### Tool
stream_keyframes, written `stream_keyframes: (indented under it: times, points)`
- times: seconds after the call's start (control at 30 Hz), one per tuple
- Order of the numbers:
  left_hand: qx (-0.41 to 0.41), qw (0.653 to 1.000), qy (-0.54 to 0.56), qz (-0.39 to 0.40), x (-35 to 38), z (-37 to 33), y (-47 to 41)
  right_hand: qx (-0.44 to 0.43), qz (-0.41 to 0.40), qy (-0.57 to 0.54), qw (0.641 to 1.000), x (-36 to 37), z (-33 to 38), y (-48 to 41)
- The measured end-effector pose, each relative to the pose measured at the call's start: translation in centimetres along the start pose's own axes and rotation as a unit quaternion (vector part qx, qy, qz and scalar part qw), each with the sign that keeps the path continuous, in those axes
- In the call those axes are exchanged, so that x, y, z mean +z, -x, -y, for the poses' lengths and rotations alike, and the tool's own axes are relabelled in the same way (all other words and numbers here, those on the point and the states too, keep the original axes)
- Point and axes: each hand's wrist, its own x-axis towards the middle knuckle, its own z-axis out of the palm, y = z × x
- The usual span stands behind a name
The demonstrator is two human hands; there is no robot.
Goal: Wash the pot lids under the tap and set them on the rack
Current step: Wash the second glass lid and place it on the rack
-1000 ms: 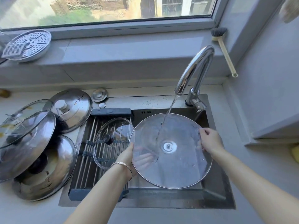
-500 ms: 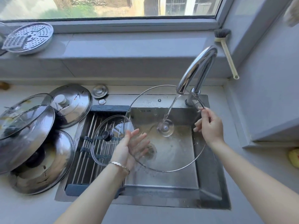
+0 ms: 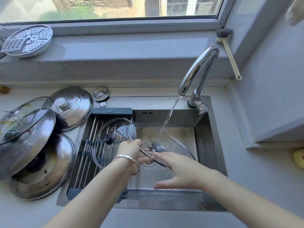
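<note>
Sink (image 3: 209, 145) front: right hand (image 3: 182, 171), fingers straight, spread, tips by rim of large glass lid (image 3: 172, 140). Sink middle: left hand (image 3: 131, 149) curled round that rim, lid tilted under water (image 3: 169, 116). Sink left: 1 smaller lid (image 3: 102, 145) on rack (image 3: 85, 145). Sink back: tap (image 3: 200, 66) running.

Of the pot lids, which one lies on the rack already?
The small glass lid with the black knob: it alone lies on the rack. The others are piled on the counter or held under the tap.

Grey counter (image 3: 156, 218): steel, glass lids (image 3: 32, 145) piled left of sink (image 3: 164, 102); drain stopper (image 3: 100, 93) behind; yellow object (image 3: 298, 159) far right.
</note>
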Motion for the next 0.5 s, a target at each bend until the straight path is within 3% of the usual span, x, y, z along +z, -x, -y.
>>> stream_keyframes:
  times: [0.07, 0.13, 0.2, 0.23, 0.3, 0.37, 0.43, 0.5]
  points:
    - [-0.005, 1.000, 0.023, 0.019, 0.6, -0.4, 0.9, -0.017, -0.090, 0.107, 0.990, 0.2, -0.3, 0.3]
    - [-0.002, 0.999, 0.011, 0.035, 1.0, -0.8, 1.8, -0.033, -0.176, 0.093, 0.979, -0.4, -0.9, 0.3]
    - [0.071, 0.987, -0.143, 0.014, 0.7, -0.9, 2.4, -0.006, -0.191, 0.054, 0.980, -2.4, -1.6, 0.5]
    - [0.149, 0.949, -0.276, -0.024, 0.3, -0.6, 2.3, 0.009, -0.178, 0.039, 0.983, -3.6, -1.9, 0.6]
    - [0.337, 0.820, -0.449, -0.106, -0.9, -0.4, 1.7, 0.016, -0.127, 0.018, 0.992, -5.9, -2.0, 0.8]
    - [0.434, 0.764, -0.477, -0.017, -1.9, -0.5, 1.1, 0.008, -0.064, 0.019, 0.998, -7.9, -1.3, 0.7]
    - [0.399, 0.780, -0.457, 0.157, -2.1, -0.4, 0.5, -0.011, -0.035, 0.004, 0.999, -9.5, -0.5, 0.4]
    - [0.325, 0.847, -0.340, 0.249, -1.6, 0.2, 0.6, -0.034, -0.045, -0.020, 0.998, -10.8, -0.2, 0.0]
